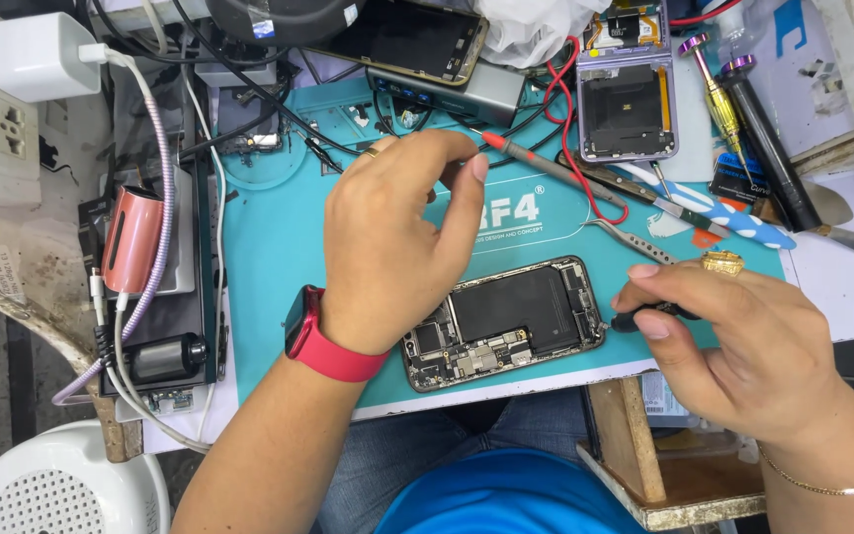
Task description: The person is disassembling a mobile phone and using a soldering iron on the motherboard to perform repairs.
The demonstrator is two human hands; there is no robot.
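A: The opened phone (503, 322) lies back off on the teal repair mat (279, 247), near edge, its black battery the biggest part, circuit board to the left of it.

B: And your hands?

A: Your right hand (743, 346) pinches a black-handled tool (652, 314), tip at the phone's right edge. Keep that tip low and steady; I judge a slip could scratch the board. Your left hand (397, 237) hovers above the phone's far-left corner, thumb and forefinger pinched; I cannot tell if they hold anything. Tweezers (635, 240) lie just beyond.
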